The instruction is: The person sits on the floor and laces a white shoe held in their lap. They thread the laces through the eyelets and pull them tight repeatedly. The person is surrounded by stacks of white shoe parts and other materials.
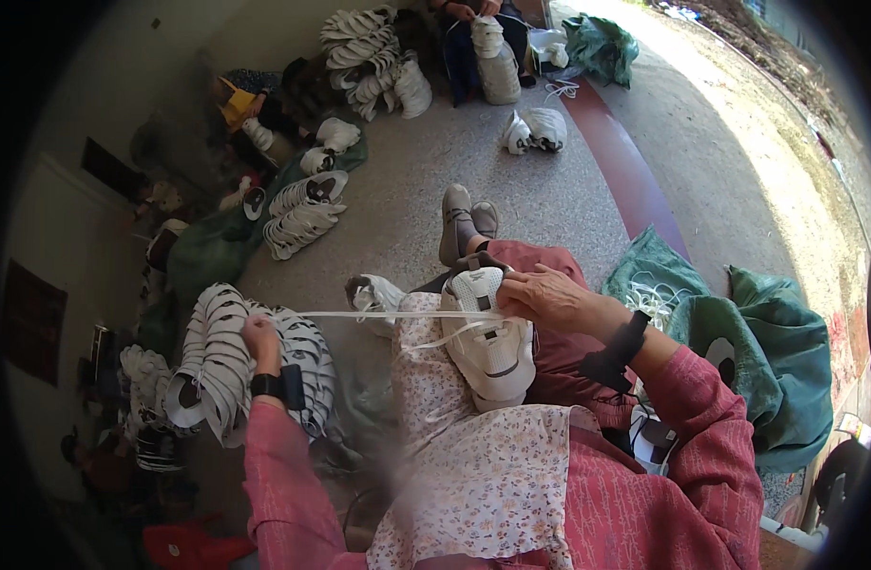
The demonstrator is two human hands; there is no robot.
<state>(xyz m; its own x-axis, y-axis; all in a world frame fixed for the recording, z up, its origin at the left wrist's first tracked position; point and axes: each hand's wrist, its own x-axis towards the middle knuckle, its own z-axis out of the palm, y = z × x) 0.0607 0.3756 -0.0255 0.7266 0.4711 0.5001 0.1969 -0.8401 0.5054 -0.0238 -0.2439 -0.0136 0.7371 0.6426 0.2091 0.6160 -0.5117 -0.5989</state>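
A white and beige sneaker upper [492, 366] lies across my lap, on a floral apron [483, 456] and red trousers. A flat white shoelace [378, 314] runs taut from its eyelet area to my left hand [261, 344]. That hand is closed on the lace, out to the left in front of stacked white uppers [228, 356]. Another, slack lace end [433, 342] curves over the upper's left side. My right hand [549, 299] grips the upper's right edge with bent fingers; its fingertips are partly hidden. Both wrists wear black bands.
Green sacks [782, 351] stand at my right, with a bundle of white laces [652, 299] on one. More nested uppers [307, 214] lie ahead to the left. Another pair of uppers [535, 130] is on the floor ahead. A seated person [483, 47] handles uppers at the far side.
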